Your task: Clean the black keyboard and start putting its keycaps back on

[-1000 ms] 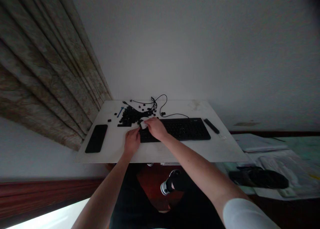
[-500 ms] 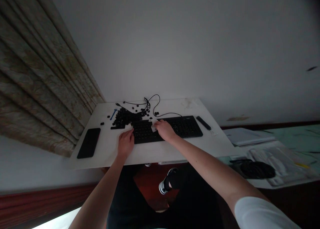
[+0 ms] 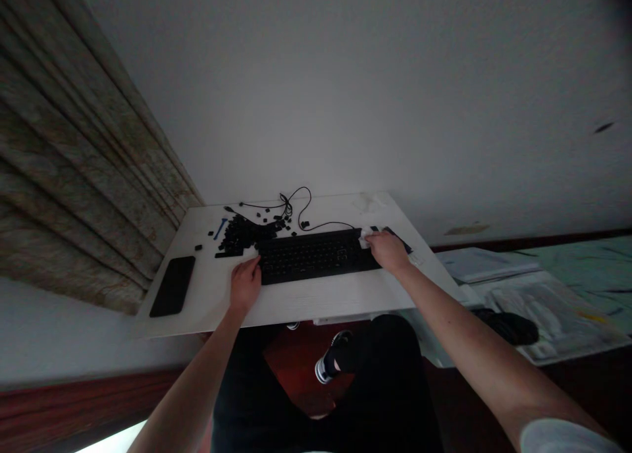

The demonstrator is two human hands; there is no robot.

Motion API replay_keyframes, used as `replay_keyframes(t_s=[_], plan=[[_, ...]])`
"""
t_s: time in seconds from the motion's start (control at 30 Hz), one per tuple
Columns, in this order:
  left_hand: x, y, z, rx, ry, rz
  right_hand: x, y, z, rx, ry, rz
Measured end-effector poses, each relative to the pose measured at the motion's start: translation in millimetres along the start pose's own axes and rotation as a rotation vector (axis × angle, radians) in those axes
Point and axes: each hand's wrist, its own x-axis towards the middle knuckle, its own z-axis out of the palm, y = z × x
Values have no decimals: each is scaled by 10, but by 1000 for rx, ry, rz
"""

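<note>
The right hand pinches a white cloth at the right end of the black keyboard. The left hand lies spread at its left edge, beside heaped black plastic keycaps.

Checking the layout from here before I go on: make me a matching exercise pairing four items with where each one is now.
Items:
1. right hand
2. left hand
3. loose black keycaps
4. black smartphone

Places:
A. near the left end of the white desk
B. at the left end of the black keyboard
C. on a white wipe at the keyboard's right end
D. heaped just left of the keyboard

Pairs: 1-C, 2-B, 3-D, 4-A
</note>
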Motion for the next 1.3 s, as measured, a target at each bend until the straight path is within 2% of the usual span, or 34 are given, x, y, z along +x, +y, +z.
replay_keyframes(t_s=[0.13,0.23,0.3,0.37,0.43,0.53,0.6,0.67,0.73,0.8,0.87,0.97,1.17,1.23,1.3], plan=[[-14,29,-21,2,-26,-22,-48,152,2,-53,-14,167],[-22,43,-23,9,-24,-30,-73,206,-19,-54,30,170],[-20,44,-18,8,-22,-25,-47,61,-66,-14,114,126],[-14,42,-11,9,-21,-26,9,-316,-130,87,213,29],[-9,39,-7,15,-19,-36,71,-910,-190,228,245,-127],[-10,33,-19,0,-9,-27,137,-1942,-239,400,170,-368],[-13,27,-38,-32,0,-8,155,-2497,-243,438,91,-462],[-15,22,-56,-53,5,0,153,-2818,-230,420,38,-461],[-13,22,-69,-50,4,-2,138,-2882,-206,387,11,-454],[-9,26,-73,-39,-2,1,115,-2730,-172,356,-1,-455],[-5,31,-71,-34,-3,4,90,-2425,-129,331,-2,-440],[-4,32,-62,-33,2,2,39,-1794,-45,297,12,-372],[-9,11,-24,-10,10,9,-198,-346,116,189,101,-170],[-10,6,-12,5,12,7,-304,52,154,156,152,-75],[-9,3,-4,15,8,4,-389,338,180,136,166,-8]])
